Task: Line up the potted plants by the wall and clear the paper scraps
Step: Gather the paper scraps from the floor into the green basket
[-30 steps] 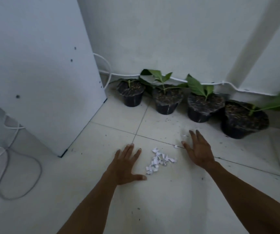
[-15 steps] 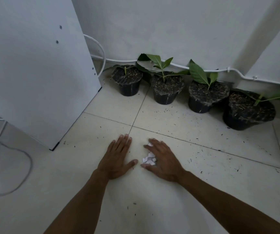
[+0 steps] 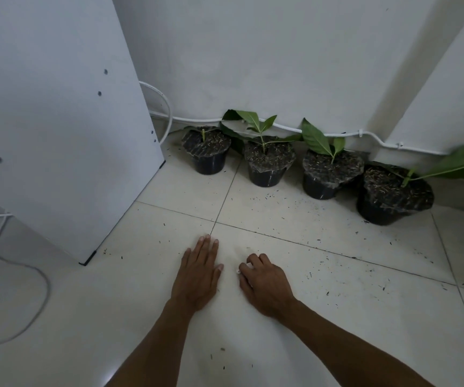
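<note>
Several black potted plants stand in a row along the wall: the leftmost pot (image 3: 208,152), a second pot (image 3: 267,166), a third pot (image 3: 328,174) and the rightmost pot (image 3: 390,196). On the tiled floor in front of me, my right hand (image 3: 267,283) is curled with its fingers closed over the white paper scraps (image 3: 239,270); only a small white bit shows at the fingertips. My left hand (image 3: 200,275) lies flat on the floor just to the left of it, fingers together, holding nothing.
A white cabinet panel (image 3: 57,121) stands at the left. A white cable (image 3: 337,134) runs along the base of the wall, and a grey cord (image 3: 29,303) loops on the floor at far left. Dark soil specks (image 3: 323,241) are scattered over the tiles.
My right hand swept left across the floor over the scrap pile and has curled shut on it. The loose scraps are now hidden under it. My left hand stayed flat.
</note>
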A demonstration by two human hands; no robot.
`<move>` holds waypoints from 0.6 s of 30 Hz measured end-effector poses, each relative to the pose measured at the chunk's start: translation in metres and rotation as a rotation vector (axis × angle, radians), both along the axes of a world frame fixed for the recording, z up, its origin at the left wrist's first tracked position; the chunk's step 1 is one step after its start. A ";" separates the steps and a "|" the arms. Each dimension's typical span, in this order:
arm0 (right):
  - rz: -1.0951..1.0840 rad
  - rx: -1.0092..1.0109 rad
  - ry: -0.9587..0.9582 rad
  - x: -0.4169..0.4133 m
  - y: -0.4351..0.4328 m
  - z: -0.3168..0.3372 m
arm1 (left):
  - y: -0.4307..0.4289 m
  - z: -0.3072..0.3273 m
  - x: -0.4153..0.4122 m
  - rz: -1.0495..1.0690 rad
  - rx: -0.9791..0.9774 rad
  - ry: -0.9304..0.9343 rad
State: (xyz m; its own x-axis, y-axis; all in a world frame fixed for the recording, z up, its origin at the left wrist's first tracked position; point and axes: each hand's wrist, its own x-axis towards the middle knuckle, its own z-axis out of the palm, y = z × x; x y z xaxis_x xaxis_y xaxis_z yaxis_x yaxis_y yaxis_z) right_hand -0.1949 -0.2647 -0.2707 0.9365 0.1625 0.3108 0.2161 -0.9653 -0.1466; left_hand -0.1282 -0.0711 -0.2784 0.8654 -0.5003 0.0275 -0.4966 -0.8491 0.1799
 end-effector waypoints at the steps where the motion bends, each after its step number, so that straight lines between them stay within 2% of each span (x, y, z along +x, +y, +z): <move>1: -0.019 -0.011 0.005 -0.001 -0.001 0.002 | -0.003 0.000 0.000 -0.005 -0.003 0.001; 10: -0.106 -0.045 -0.060 -0.014 -0.034 0.006 | -0.026 0.004 -0.001 -0.055 -0.039 -0.004; 16: -0.311 0.026 0.181 -0.034 -0.073 0.017 | -0.044 0.013 -0.001 -0.089 -0.016 -0.022; 18: -0.400 0.070 0.184 -0.043 -0.094 0.026 | -0.055 0.016 -0.001 -0.096 -0.008 -0.022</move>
